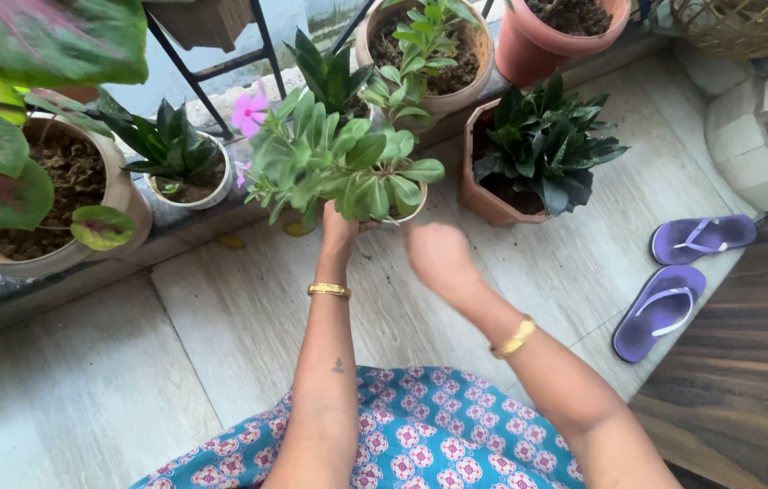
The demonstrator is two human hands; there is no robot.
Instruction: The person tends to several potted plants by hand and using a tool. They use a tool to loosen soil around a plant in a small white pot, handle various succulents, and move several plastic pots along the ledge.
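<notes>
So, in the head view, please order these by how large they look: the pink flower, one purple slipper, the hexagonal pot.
1. hexagonal pot, though leaves hide much of it
2. purple slipper
3. pink flower

All three lie at similar distances, so the ranking seems safe.

The flowering plant stands mid-scene, its pot partly hidden behind the left hand; the right hand hovers just right of it. A spiky plant sits left of it, a dark-leaved plant right, sandals on the floor far right.
</notes>
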